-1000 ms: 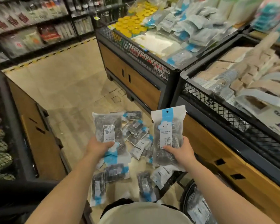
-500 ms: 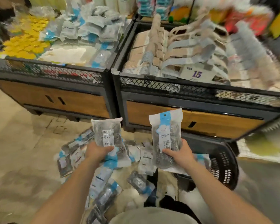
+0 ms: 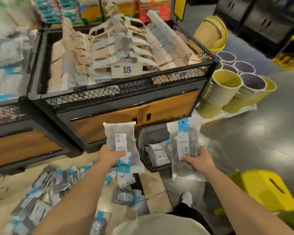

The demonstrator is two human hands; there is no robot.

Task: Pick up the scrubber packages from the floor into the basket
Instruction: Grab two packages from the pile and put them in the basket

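Observation:
My left hand grips a clear scrubber package with a blue header turned downward, held upright left of the basket. My right hand grips a second scrubber package, blue header up, over the basket's right side. The dark grey basket stands on the floor against the display stand, with a few packages lying inside. Several more scrubber packages are scattered on the floor at lower left, and one lies near my feet.
A black mesh display bin of hangers on a wood-fronted stand rises right behind the basket. Stacked yellow and beige buckets stand to the right. A yellow stool sits at lower right. My shoe is below the basket.
The view has swung right, so the basket now sits centred between my hands. Both hands still hold their packages, and the right one has moved over the basket.

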